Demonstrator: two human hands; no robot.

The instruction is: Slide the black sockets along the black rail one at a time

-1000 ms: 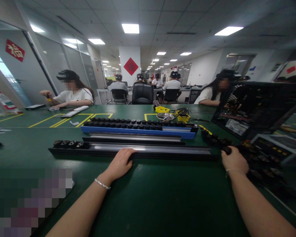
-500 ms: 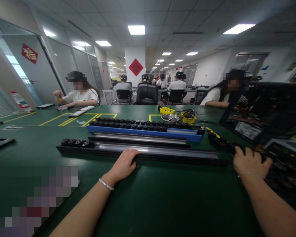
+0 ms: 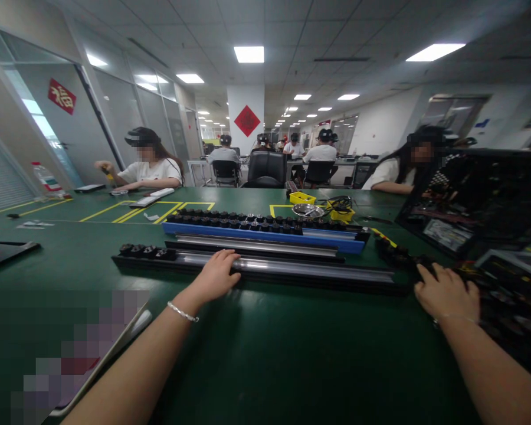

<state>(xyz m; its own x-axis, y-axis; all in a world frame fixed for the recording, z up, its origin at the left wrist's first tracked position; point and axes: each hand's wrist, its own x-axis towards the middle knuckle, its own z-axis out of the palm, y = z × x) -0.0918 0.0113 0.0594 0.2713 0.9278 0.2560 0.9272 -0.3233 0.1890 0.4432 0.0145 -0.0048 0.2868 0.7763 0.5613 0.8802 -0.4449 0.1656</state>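
A long black rail (image 3: 287,271) with a shiny metal channel lies across the table in front of me. Several small black parts (image 3: 144,251) sit in its left end. My left hand (image 3: 215,276) rests over the rail's front edge, left of its middle, with fingers stretched into the channel and the thumb apart. Whatever may lie under those fingers is hidden. Off the rail's right end, my right hand (image 3: 449,292) reaches with spread fingers over a heap of dark parts (image 3: 498,321). Its fingertips are close to the heap, and I cannot see anything held.
Behind lies a second metal-lined rail (image 3: 256,244), then a blue rail (image 3: 265,234) filled with rows of black parts. Farther back are a metal dish (image 3: 307,211) and yellow bins (image 3: 301,198). A large black case (image 3: 473,200) stands at right. Two people sit across the table.
My left hand has slid left along the rail. The right hand has shifted slightly left, staying by the dark parts. The whole view has turned a little.
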